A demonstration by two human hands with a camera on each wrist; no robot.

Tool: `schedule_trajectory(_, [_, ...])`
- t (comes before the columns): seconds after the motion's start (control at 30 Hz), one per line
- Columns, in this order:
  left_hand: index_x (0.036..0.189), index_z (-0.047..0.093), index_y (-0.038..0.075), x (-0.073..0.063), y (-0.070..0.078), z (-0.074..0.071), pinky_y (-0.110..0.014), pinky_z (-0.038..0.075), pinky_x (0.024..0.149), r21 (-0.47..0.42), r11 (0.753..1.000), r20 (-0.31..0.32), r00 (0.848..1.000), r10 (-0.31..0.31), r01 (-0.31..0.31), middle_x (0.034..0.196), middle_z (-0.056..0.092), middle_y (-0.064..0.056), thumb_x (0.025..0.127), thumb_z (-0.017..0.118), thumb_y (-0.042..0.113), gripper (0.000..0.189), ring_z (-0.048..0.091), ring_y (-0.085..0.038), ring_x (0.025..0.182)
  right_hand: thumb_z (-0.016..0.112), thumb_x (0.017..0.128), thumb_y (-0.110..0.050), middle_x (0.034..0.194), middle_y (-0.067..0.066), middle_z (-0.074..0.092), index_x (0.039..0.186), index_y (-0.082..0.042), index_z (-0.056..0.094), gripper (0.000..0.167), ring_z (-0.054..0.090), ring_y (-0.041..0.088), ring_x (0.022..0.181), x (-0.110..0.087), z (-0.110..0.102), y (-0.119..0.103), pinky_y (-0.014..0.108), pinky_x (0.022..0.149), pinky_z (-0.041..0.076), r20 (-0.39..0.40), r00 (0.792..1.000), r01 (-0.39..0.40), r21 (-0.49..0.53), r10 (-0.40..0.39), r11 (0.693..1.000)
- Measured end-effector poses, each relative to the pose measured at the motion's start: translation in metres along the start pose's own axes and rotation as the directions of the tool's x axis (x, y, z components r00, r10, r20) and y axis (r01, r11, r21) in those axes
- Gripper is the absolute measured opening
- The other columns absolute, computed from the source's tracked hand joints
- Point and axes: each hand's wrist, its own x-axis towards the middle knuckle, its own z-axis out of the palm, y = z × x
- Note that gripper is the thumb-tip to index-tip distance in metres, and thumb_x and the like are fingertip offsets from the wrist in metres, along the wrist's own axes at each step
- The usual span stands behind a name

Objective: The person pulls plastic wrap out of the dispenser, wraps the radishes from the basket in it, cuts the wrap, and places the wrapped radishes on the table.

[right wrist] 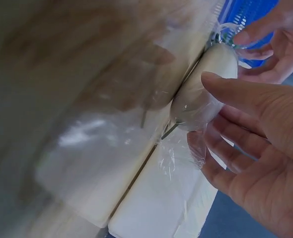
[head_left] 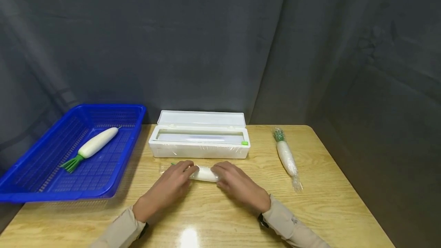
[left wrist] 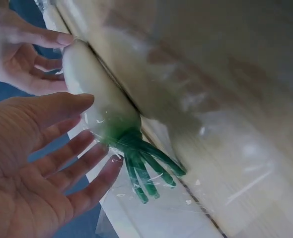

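Note:
Both hands hold a white radish lying crosswise on the table in front of an open white box, with clear plastic film around it. My left hand has its thumb and fingers around the leafy end, whose green stalks show under film in the left wrist view. At the tapered end, my right hand holds the radish between thumb and fingers. Loose film sticks out past that thin root tip in the right wrist view.
The white cling film box stands behind the hands, lid raised, with a green slider. At left, a blue basket contains an unwrapped radish. A film-wrapped radish lies on the right of the table.

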Motion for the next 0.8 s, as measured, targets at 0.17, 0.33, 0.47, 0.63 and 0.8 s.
schedule_trajectory(0.17, [0.128,0.064,0.004,0.001,-0.003,0.001,-0.046,0.058,0.090,-0.025,0.999,0.037,0.999,-0.021,0.022,0.128,0.065,-0.016,0.078,0.089,-0.001,0.056,0.065,-0.030,0.115,0.075,0.096,-0.004,0.135,0.012,0.066,0.139,-0.002,0.064,0.045,0.063,0.026,0.127,-0.001,-0.001,0.003,0.037,0.105,0.054,0.017,1.000,-0.024,0.028,0.024,0.999])
schedule_trajectory(0.33, [0.132,0.062,0.002,0.003,-0.004,0.003,-0.049,0.057,0.093,-0.028,0.999,0.050,0.998,-0.029,0.030,0.131,0.065,-0.017,0.079,0.087,-0.004,0.059,0.065,-0.032,0.118,0.073,0.096,-0.002,0.131,0.013,0.069,0.138,-0.001,0.065,0.043,0.066,0.027,0.122,0.000,-0.002,0.008,0.039,0.102,0.056,0.020,0.999,-0.027,0.043,0.026,0.999])
schedule_trajectory(0.47, [0.133,0.061,0.000,0.004,-0.010,0.004,-0.049,0.058,0.093,-0.046,0.999,0.039,0.999,0.004,-0.002,0.131,0.064,-0.019,0.078,0.081,-0.012,0.060,0.065,-0.033,0.118,0.072,0.097,-0.002,0.130,0.014,0.069,0.137,0.000,0.065,0.041,0.065,0.027,0.121,0.003,-0.005,0.011,0.039,0.100,0.057,0.039,0.999,-0.018,0.064,0.015,0.998])
schedule_trajectory(0.63, [0.139,0.058,-0.001,0.002,-0.021,0.006,-0.049,0.057,0.096,-0.061,0.996,0.044,0.997,0.070,-0.067,0.134,0.063,-0.019,0.083,0.073,-0.016,0.061,0.065,-0.033,0.120,0.071,0.098,-0.003,0.134,0.014,0.067,0.139,0.000,0.064,0.041,0.063,0.027,0.123,0.004,-0.009,0.014,0.041,0.103,0.055,0.050,0.999,-0.012,0.040,0.010,0.999])
schedule_trajectory(0.8, [0.142,0.057,-0.003,0.000,-0.026,0.006,-0.050,0.054,0.102,-0.043,0.996,0.069,0.995,0.077,-0.074,0.137,0.062,-0.021,0.087,0.070,-0.014,0.058,0.064,-0.035,0.122,0.074,0.098,-0.006,0.124,0.008,0.067,0.135,-0.006,0.068,0.038,0.063,0.019,0.109,0.009,-0.011,0.014,0.032,0.091,0.057,0.040,0.999,0.022,-0.035,-0.021,0.999])
